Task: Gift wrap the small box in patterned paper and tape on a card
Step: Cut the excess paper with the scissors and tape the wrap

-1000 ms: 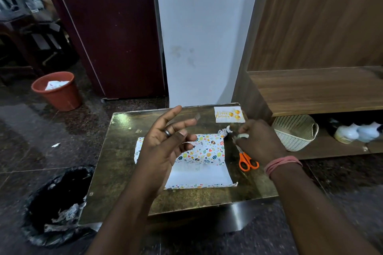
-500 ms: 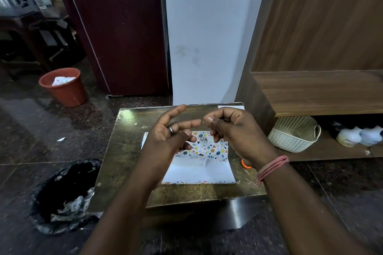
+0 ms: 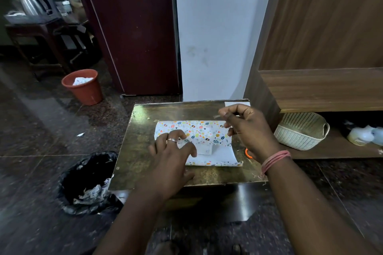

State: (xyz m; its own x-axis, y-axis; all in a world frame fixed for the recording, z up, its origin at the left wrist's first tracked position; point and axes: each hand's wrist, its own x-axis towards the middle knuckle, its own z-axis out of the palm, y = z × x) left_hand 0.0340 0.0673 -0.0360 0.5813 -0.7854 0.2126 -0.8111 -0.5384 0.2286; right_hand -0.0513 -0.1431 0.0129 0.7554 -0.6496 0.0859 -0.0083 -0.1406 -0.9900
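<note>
Left hand (image 3: 172, 151) presses flat on the patterned paper (image 3: 199, 130) to pin the fold; right hand (image 3: 246, 128) hovers, seemingly pinching tape.

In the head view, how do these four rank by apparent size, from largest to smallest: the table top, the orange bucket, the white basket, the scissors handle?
1. Table top.
2. White basket and orange bucket: they look alike, and the bucket stands farther away, so I leave them unranked.
3. Scissors handle: mostly hidden by the right hand.

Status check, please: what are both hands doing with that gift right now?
Left hand pressing patterned paper flat. Right hand raised, fingers pinched; tape unclear. Nothing blocking.
</note>
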